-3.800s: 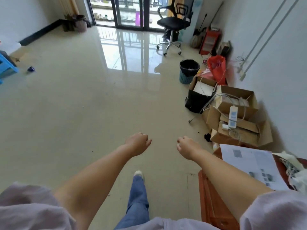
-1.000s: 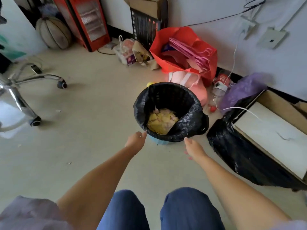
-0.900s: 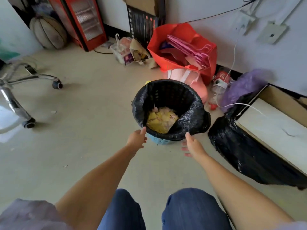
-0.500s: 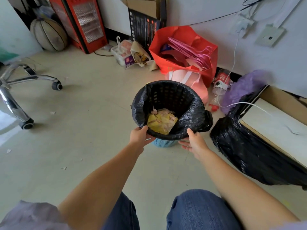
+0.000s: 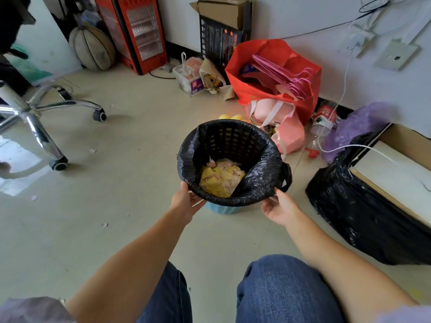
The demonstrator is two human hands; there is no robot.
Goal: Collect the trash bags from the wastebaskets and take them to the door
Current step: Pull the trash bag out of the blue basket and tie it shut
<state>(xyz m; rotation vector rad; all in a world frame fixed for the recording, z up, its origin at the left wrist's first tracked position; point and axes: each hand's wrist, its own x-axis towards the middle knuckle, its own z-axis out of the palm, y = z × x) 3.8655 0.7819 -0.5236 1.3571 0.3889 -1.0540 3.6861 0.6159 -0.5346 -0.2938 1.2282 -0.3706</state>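
A black trash bag (image 5: pixel 261 173) lines a small blue wastebasket (image 5: pixel 221 208) on the floor in front of my knees. Yellow and pink scraps (image 5: pixel 221 178) lie at the bottom of the bag. My left hand (image 5: pixel 185 201) pinches the folded-over edge of the bag at the near left of the rim. At the near right of the rim, my right hand (image 5: pixel 278 207) grips the bag's edge, close to a loop handle of the bag. The bag sits inside the basket.
A red tote with pink hangers (image 5: pixel 275 75) and a pink bag (image 5: pixel 283 129) stand just behind the basket. A black-wrapped cardboard box (image 5: pixel 363 206) lies to the right, a white cable (image 5: pixel 359 148) across it. An office chair base (image 5: pixel 35 113), red heater (image 5: pixel 140 33) and ball (image 5: pixel 92 47) are left.
I walked across the room to the basket and crouched. Both hands reached forward and closed on the bag's near edge, left and right of the rim.
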